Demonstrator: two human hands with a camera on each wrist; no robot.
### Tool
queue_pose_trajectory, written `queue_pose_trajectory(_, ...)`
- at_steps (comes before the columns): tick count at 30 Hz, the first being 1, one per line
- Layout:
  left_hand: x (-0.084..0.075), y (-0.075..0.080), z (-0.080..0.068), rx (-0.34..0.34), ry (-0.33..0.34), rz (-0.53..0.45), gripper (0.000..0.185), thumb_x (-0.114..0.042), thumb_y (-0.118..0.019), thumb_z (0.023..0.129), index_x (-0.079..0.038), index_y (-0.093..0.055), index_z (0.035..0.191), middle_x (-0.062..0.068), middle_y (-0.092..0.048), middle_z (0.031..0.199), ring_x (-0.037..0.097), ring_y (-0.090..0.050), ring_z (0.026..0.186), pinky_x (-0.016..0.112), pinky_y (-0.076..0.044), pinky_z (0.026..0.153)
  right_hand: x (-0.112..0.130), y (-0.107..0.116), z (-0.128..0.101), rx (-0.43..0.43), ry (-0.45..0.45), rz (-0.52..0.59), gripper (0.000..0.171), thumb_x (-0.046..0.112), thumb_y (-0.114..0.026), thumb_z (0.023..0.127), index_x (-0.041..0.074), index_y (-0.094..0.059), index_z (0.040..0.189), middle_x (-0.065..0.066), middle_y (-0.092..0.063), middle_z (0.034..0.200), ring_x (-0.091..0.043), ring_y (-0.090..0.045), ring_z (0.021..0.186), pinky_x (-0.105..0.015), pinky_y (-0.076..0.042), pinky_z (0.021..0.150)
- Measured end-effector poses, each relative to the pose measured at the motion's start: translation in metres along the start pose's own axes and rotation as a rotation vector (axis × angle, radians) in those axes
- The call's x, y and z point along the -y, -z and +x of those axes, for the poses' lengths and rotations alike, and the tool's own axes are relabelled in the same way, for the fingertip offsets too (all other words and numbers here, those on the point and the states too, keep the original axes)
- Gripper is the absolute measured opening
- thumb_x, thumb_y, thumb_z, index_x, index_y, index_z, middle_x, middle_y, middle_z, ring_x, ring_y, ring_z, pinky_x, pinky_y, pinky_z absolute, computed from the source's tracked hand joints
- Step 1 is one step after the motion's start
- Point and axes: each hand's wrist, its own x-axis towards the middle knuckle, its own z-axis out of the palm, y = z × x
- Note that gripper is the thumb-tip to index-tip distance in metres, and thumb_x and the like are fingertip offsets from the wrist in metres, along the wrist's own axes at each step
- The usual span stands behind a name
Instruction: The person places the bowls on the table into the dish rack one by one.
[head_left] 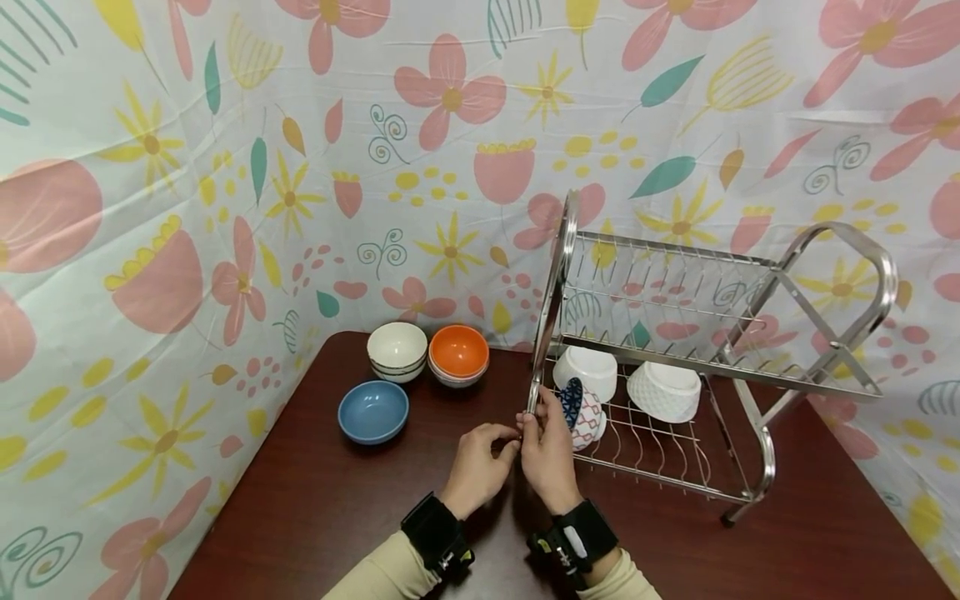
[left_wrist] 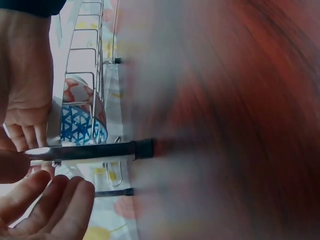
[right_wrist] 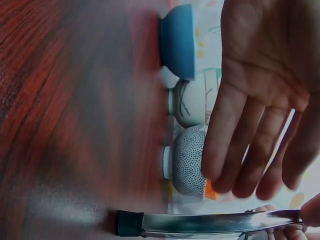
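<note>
Both hands meet at the dish rack's [head_left: 716,333] near-left leg: the right hand [head_left: 550,454] pinches it, while the left hand's [head_left: 478,462] fingers stay loosely curled alongside. A steady grip low on the leg should keep the bowls [head_left: 663,390] from shifting.

Both hands [head_left: 517,454] together, fingers loose

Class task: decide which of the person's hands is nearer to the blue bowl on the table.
Left. The left hand lies just right of the blue bowl, with bare table between; the right hand is farther right, at the dish rack leg.
</note>
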Motion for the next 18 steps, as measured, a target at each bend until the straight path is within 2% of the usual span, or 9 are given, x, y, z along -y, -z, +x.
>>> queue_pose_trajectory(6, -0.003, 0.016, -0.001, 0.017, 0.039, 0.030, 0.017, -0.014, -0.064, 0.092, -0.007, -0.071, 0.106, 0.003, -0.067, 0.102, 0.017, -0.063, 0.096, 0.032, -0.051, 0.079, 0.000, 0.000, 0.000, -0.007, 0.010, -0.014, 0.048, -0.003, -0.043, 0.098, 0.005, -0.034, 0.144, -0.013, -0.061, 0.100, -0.021, -0.065, 0.091, -0.029, -0.052, 0.067)
queue_pose_trajectory(10, -0.004, 0.028, 0.000, 0.009, 0.039, 0.094, 0.019, -0.018, -0.066, 0.091, -0.009, -0.070, 0.108, 0.004, -0.067, 0.104, 0.019, -0.062, 0.100, 0.037, -0.049, 0.084, -0.001, 0.000, -0.001, -0.013, 0.000, -0.012, 0.048, -0.003, -0.043, 0.098, 0.005, -0.034, 0.145, -0.013, -0.060, 0.100, -0.021, -0.066, 0.090, -0.028, -0.052, 0.068)
queue_pose_trajectory(14, 0.004, 0.043, 0.001, -0.033, 0.049, 0.172, 0.022, -0.020, -0.068, 0.089, -0.009, -0.070, 0.108, 0.005, -0.066, 0.104, 0.021, -0.061, 0.100, 0.039, -0.048, 0.085, -0.001, 0.000, -0.001, -0.018, 0.006, 0.006, 0.048, -0.004, -0.044, 0.098, 0.005, -0.035, 0.144, -0.014, -0.060, 0.099, -0.021, -0.066, 0.087, -0.029, -0.053, 0.069)
queue_pose_trajectory(18, 0.019, 0.061, 0.001, -0.085, 0.054, 0.257, 0.021, -0.019, -0.071, 0.087, -0.008, -0.071, 0.105, 0.006, -0.066, 0.100, 0.024, -0.061, 0.096, 0.040, -0.047, 0.083, -0.001, -0.002, 0.000, -0.022, 0.015, 0.016, 0.047, -0.005, -0.044, 0.097, 0.004, -0.037, 0.143, -0.013, -0.060, 0.098, -0.020, -0.066, 0.086, -0.030, -0.053, 0.070)
